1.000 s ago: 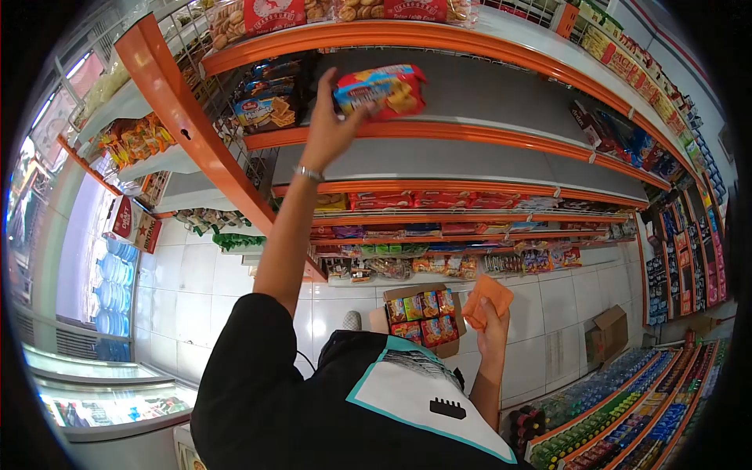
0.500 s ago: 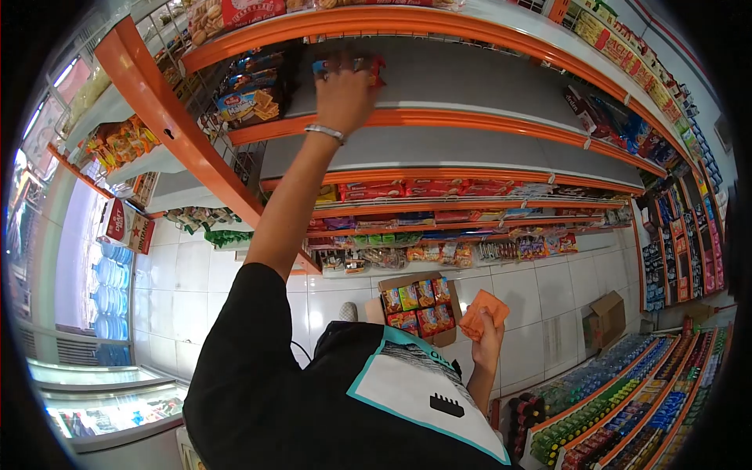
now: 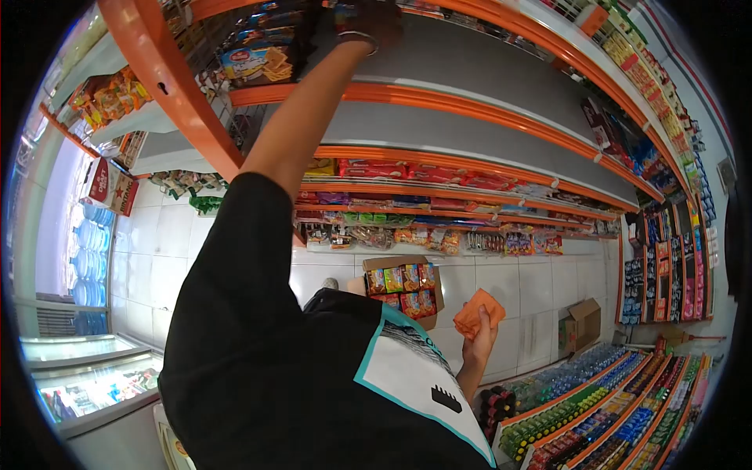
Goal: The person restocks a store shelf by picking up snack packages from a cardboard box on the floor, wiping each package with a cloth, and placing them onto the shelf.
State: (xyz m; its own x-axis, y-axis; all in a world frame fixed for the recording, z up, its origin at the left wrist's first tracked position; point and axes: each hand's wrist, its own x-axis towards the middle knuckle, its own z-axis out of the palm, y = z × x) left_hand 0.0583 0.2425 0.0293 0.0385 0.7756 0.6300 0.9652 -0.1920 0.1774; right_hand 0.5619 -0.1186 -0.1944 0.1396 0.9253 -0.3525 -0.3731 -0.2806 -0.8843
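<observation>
My left hand (image 3: 377, 25) reaches deep into the upper shelf and is in shadow. It is closed on a dark blue and red biscuit packet (image 3: 345, 16), only part of which shows beside the fingers. Left of it, a row of biscuit packets (image 3: 258, 64) with crackers pictured on the front stands on the same grey shelf (image 3: 462, 59). Low in front of my body, my right hand (image 3: 479, 338) grips a folded orange cloth (image 3: 476, 311), its thumb on top.
An open carton (image 3: 433, 308) of colourful snack packs sits on the tiled floor, with another open carton (image 3: 583, 325) farther right. An orange upright post (image 3: 168, 82) borders the shelves on the left. Bottle racks (image 3: 595, 407) stand at lower right, a glass-topped freezer (image 3: 102, 388) at lower left.
My left hand has moved farther up and back into the shelf along with the packet. The view has shifted slightly. My right hand still holds the orange cloth.
</observation>
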